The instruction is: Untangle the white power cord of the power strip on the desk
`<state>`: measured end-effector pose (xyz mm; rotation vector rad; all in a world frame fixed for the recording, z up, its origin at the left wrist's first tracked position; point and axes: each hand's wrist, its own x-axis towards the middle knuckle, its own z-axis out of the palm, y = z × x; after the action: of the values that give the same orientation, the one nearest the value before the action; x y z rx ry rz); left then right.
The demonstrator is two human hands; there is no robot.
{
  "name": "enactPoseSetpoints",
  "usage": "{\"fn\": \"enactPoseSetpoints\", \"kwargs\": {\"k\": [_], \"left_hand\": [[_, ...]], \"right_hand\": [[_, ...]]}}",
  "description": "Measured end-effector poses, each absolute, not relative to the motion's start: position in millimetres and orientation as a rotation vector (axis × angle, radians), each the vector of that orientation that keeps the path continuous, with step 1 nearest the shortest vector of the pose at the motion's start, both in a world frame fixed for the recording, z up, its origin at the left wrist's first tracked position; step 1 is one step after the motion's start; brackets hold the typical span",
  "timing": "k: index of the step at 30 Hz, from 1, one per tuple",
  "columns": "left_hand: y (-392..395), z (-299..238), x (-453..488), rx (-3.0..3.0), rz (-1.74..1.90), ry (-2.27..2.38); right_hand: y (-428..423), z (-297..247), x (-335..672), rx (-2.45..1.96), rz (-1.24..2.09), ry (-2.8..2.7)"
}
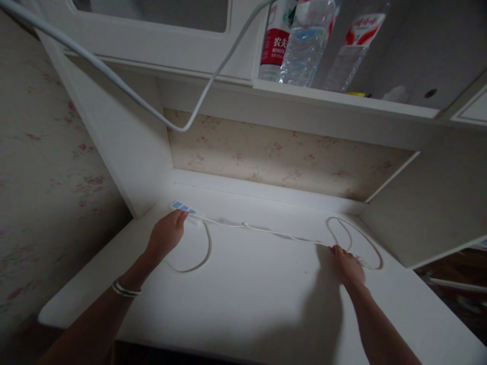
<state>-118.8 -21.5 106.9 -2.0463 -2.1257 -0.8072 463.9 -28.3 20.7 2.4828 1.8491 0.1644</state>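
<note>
A white power cord (266, 230) runs almost straight across the white desk between my two hands, with a small knot near its middle. My left hand (167, 233) pinches the cord at its left end, close to a white power strip (183, 207) with blue patches on top. From there a loose loop of cord curls down toward the front. My right hand (347, 266) has its fingers closed on the cord's right part. Beyond that hand, more cord lies in a loop, and its end is partly hidden by the fingers.
The desk top (243, 299) has white side panels and a floral back wall (236, 147). Overhead, a shelf (342, 101) holds several plastic bottles (304, 50). A thicker white cable (133, 94) hangs across the upper left, near the camera.
</note>
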Motion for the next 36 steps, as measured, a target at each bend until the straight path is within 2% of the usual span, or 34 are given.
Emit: {"fn": "enactPoseSetpoints", "kwargs": {"k": [4,7,11,13,16,22,24,30,36], "left_hand": [[-32,108,-123,-2.262,-0.712,-2.344],[-44,109,-121,-2.499,-0.807,-2.412],[-59,108,-109,-2.533,-1.016,-2.532],[-64,107,-101,-2.533,-1.120,-2.586],[-67,104,-90,-2.633,-1.262,-2.583],[-71,105,-78,-2.874,-1.311,-2.574],[-74,105,-79,-2.946,-1.231,-2.598],[-80,90,-79,-3.089,-0.822,-2.574],[-63,77,-70,-2.856,-0.472,-2.476]], "right_hand": [[-22,24,459,2.551,0.073,1.756],[-17,22,452,2.538,0.070,1.781],[-11,24,422,2.465,0.113,2.000],[-14,31,390,2.324,0.178,2.334],[-23,45,328,1.871,0.129,2.883],[-23,55,241,1.437,-0.333,3.009],[-17,59,236,1.509,-0.395,2.978],[-6,99,246,2.097,-0.541,2.971],[-12,136,258,2.246,-0.609,3.127]]}}
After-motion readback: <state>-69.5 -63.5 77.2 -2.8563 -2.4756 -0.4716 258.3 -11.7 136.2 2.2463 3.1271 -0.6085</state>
